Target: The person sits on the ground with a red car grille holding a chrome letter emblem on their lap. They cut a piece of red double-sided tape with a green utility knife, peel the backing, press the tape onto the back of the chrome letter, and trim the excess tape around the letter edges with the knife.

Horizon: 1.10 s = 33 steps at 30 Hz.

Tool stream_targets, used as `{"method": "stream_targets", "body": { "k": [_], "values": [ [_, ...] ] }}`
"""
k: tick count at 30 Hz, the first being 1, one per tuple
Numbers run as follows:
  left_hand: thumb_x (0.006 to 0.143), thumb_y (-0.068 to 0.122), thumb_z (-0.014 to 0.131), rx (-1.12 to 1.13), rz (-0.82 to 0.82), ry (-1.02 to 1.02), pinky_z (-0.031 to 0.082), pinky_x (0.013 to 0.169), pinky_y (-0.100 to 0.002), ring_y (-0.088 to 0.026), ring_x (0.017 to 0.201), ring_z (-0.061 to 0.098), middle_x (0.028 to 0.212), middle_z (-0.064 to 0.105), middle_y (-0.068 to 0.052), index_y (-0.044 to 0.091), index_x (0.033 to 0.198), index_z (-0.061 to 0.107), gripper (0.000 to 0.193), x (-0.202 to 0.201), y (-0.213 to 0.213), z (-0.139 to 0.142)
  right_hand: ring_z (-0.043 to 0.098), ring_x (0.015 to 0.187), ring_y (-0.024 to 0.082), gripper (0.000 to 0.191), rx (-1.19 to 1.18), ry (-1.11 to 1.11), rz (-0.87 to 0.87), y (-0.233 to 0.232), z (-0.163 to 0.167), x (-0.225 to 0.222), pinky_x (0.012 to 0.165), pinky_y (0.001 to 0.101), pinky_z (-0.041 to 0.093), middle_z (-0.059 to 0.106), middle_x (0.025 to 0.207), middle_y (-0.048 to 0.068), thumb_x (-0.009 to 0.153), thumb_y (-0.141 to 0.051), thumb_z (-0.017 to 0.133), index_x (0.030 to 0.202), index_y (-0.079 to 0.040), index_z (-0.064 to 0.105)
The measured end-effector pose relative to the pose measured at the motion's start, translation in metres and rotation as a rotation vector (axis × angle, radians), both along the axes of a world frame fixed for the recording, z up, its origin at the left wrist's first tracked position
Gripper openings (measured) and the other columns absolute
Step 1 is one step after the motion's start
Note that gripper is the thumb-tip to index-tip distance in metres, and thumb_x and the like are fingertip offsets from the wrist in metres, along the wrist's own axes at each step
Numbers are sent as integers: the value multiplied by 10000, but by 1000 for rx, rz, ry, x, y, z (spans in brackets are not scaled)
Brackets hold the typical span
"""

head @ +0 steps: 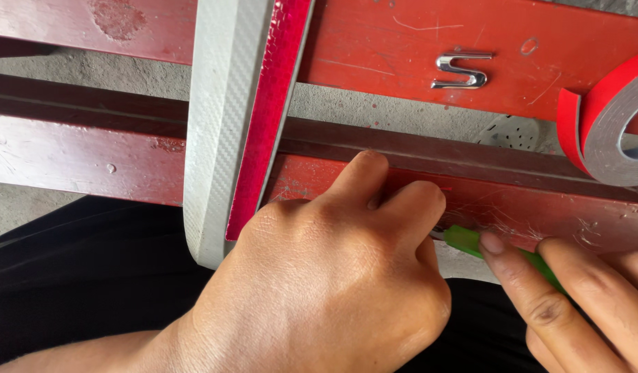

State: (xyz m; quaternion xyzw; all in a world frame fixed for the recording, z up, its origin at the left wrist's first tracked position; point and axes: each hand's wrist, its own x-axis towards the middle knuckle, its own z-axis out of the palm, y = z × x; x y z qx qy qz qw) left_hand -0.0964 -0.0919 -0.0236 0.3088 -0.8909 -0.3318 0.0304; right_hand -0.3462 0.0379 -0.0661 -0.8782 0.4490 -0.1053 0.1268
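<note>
My left hand [333,276] rests knuckles-up on a red painted panel [91,159], its fingertips pressed against the panel's dark groove. It covers the lower end of a grey textured strip [215,124] with a red reflective edge [270,117], which runs down from the top. My right hand [575,304] comes in from the lower right and grips a green-handled cutter [464,240]. The cutter's tip sits right beside the left hand's fingers, at the panel's scratched lower edge.
A roll of red-backed grey tape [606,121] lies at the right edge on the panel. A chrome letter emblem [461,69] is fixed to the upper red bar. Grey concrete floor [374,110] shows through the gaps; dark cloth [77,276] lies below.
</note>
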Motion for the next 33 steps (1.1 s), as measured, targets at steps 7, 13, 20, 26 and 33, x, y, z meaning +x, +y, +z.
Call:
{"method": "stream_targets", "body": {
  "k": [7, 13, 20, 26, 33],
  "values": [
    [730, 88, 712, 4, 5, -10, 455, 296, -403, -224, 807, 640, 746, 523, -19, 40, 529, 590, 239, -1, 0, 0, 481, 512, 223, 477, 43, 3, -31, 4, 1, -3, 515, 410, 447, 676, 819, 184, 667, 16, 653, 1136, -13, 738],
    [736, 82, 712, -4, 10, 0, 458, 300, -400, -224, 811, 639, 752, 531, -18, 32, 540, 604, 230, -1, 0, -1, 569, 558, 228, 513, 110, -27, -52, 1, 4, -2, 565, 413, 494, 682, 853, 195, 660, 83, 690, 1166, 14, 739],
    [750, 59, 709, 8, 16, 23, 455, 304, -374, -218, 816, 628, 769, 542, -26, 4, 587, 638, 186, 1, 0, -1, 601, 568, 227, 548, 162, -77, -106, 3, 0, -1, 584, 404, 517, 697, 886, 198, 658, 102, 665, 1197, 24, 732],
    [723, 47, 698, -2, 16, 40, 488, 340, -372, -215, 835, 631, 815, 575, -37, -11, 616, 651, 131, 3, -2, -1, 630, 621, 236, 577, 164, -96, -122, 15, -7, -10, 627, 402, 529, 684, 941, 192, 691, 126, 675, 1255, 7, 705],
    [726, 64, 695, 2, 3, 44, 492, 343, -370, -222, 849, 631, 814, 570, -42, -6, 603, 642, 151, 6, -2, -3, 660, 712, 195, 633, 289, -175, -169, 21, -4, -13, 681, 364, 547, 675, 991, 153, 681, 46, 688, 1303, -67, 653]
  ]
}}
